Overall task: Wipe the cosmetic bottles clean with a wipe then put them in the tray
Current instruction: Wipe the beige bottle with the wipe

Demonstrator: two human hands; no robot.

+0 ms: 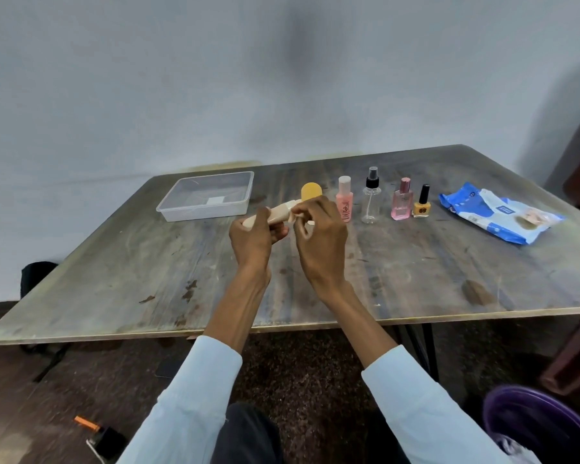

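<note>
We see a beige tube (275,212) held tilted above the table, a pale wipe (295,218) against it. To its right stand four bottles – pink (345,204), clear spray (371,199), pink perfume (401,201), yellow polish (422,204). The clear tray (181,209) sits far left.

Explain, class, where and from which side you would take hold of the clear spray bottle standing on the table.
Grip the clear spray bottle round its straight body, below the black pump head, coming from the near side. It stands upright, its neck is narrow, and the pink bottle and the pink perfume bottle flank it, so the gaps at its sides are probably too tight for fingers.
</note>
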